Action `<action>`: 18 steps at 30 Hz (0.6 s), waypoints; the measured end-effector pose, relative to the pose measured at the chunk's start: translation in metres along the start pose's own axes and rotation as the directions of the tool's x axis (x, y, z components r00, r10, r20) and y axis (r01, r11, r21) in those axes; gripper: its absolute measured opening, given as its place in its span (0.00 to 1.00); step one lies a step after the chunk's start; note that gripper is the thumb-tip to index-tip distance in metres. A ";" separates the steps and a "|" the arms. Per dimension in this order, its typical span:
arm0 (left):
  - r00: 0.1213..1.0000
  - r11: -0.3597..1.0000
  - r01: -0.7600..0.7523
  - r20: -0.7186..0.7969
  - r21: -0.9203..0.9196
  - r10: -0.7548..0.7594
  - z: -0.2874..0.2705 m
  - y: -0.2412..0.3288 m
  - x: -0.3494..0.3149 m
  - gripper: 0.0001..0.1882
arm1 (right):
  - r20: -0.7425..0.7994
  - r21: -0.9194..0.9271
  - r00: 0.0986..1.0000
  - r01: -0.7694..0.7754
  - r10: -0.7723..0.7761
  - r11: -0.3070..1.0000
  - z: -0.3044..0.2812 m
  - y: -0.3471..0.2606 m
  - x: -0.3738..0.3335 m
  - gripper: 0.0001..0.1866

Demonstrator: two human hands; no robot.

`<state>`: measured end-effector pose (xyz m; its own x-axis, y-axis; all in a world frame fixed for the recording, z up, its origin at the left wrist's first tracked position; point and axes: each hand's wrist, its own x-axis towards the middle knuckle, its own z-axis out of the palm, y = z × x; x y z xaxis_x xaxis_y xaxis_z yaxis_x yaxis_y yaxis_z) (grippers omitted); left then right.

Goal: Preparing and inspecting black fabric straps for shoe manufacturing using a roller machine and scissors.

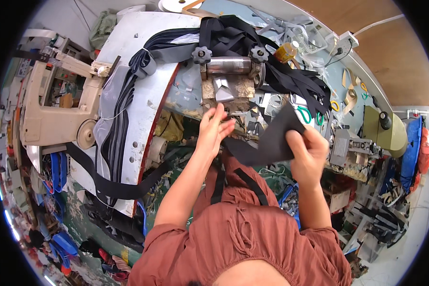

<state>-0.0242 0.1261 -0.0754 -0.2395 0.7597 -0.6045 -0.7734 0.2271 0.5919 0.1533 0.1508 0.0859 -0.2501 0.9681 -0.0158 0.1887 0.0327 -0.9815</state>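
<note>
The big white surface [143,57] is in front of me, with long black straps [291,83] piled on it. A cream sewing machine [47,109] stands at my left. A shiny metal roller [229,65] with two black knobs sits just past my hands. My right hand [309,155] has its fingers pinched shut on a flat black fabric piece [271,138], held up near the roller. My left hand [213,129] touches the strap under the roller, fingers spread apart.

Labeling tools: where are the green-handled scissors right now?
In the head view, the green-handled scissors lie on the cluttered workbench at right of centre, just above the right hand holding the black fabric piece, beside the pile of black straps.
</note>
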 end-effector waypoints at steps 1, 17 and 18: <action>1.000 0.998 -0.019 -0.019 -0.057 0.018 0.001 -0.005 0.015 0.39 | 0.026 0.142 0.996 -0.087 0.085 0.986 0.007 0.009 0.007 0.04; 0.713 0.433 -0.679 0.392 0.593 0.581 0.059 0.027 -0.084 0.18 | 0.223 0.493 0.957 -0.276 0.186 0.825 0.024 0.050 0.001 0.10; 0.745 0.477 -0.657 0.406 0.584 0.529 0.058 0.032 -0.088 0.17 | 0.314 0.468 0.922 -0.358 0.226 0.808 0.017 0.049 0.000 0.11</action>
<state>0.0062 0.1019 0.0280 -0.3494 0.9337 0.0789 0.1316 -0.0344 0.9907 0.1461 0.1485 0.0342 -0.4864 0.8218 -0.2968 -0.2023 -0.4363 -0.8767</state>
